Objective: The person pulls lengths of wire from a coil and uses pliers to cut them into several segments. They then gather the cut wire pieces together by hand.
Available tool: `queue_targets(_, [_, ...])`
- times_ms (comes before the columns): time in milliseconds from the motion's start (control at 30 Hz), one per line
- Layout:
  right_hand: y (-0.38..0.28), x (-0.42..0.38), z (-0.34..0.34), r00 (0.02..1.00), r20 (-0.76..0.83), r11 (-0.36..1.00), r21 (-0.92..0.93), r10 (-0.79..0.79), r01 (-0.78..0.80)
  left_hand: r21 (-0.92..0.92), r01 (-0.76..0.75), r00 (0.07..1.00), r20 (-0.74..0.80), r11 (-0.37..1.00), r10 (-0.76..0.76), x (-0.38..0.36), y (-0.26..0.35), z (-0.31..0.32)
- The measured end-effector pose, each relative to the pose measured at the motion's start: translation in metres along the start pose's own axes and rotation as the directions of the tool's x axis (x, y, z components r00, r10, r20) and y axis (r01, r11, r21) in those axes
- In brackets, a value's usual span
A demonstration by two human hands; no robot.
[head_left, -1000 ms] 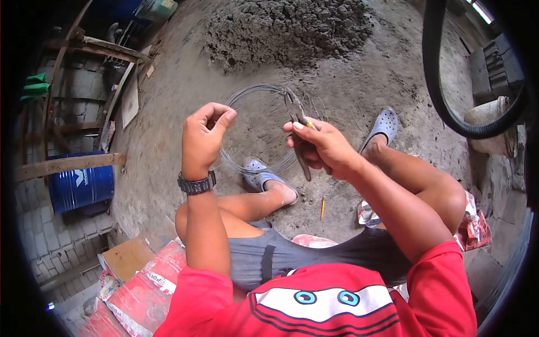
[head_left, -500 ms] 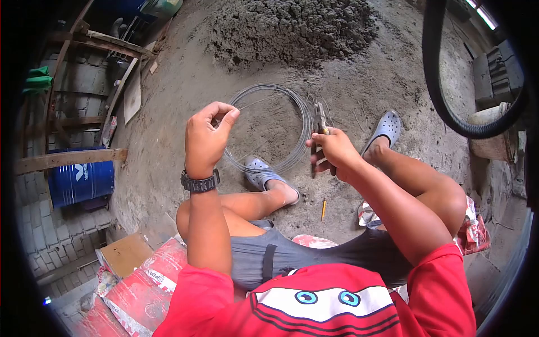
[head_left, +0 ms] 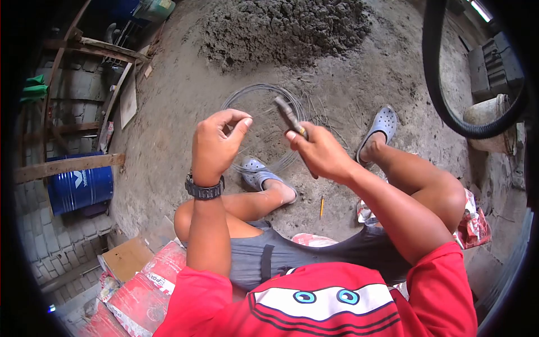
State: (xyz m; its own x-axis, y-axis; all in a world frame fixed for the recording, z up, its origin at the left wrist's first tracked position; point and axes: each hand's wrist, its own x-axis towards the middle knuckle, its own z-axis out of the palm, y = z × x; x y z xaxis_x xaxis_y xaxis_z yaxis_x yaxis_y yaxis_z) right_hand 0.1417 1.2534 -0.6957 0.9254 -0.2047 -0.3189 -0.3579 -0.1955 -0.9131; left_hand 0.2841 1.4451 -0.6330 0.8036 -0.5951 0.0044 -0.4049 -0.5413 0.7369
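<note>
My left hand (head_left: pixel 218 143), with a dark watch on its wrist, is raised over the left part of a wire coil (head_left: pixel 303 118). Its thumb and forefinger are pinched together, apparently on a thin wire end, though the strand is hard to make out. My right hand (head_left: pixel 321 150) is wrapped round a pair of pliers (head_left: pixel 290 115), whose jaws point up and left above the coil. The coil of grey wire lies on the rough ground around my left foot's clog (head_left: pixel 255 173).
A heap of wet mortar (head_left: pixel 286 31) lies ahead. A yellow pencil (head_left: pixel 321 208) is on the ground between my legs. Blue drum (head_left: pixel 84 182) and timber (head_left: pixel 73 167) stand left; red bags (head_left: pixel 137 300) lie lower left; a bucket (head_left: pixel 488 121) and black hose (head_left: pixel 438 84) are right.
My right hand has moved left with the pliers, which now tilt toward my left hand. My left hand has shifted slightly right and down.
</note>
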Motion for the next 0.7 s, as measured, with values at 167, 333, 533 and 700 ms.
queue_targets(167, [-0.006,0.002,-0.013,0.997,-0.008,0.993,0.091,0.071,-0.070,-0.105,0.032,0.999,-0.028,0.994,-0.035,0.003,-0.005,-0.006])
queue_targets(333, [-0.012,-0.006,0.000,0.996,0.033,0.992,-0.085,-0.087,0.090,-0.120,-0.040,0.995,-0.094,0.992,0.029,0.003,-0.005,0.003])
queue_targets(533, [-0.011,-0.008,0.002,0.989,0.008,0.981,-0.127,-0.146,0.146,-0.107,-0.017,0.998,-0.066,0.994,0.010,0.003,-0.007,0.004])
queue_targets(700, [-0.023,-0.012,-0.002,0.994,0.012,0.989,-0.098,-0.111,0.111,-0.123,-0.017,0.998,-0.061,0.992,0.009,0.004,-0.007,0.005])
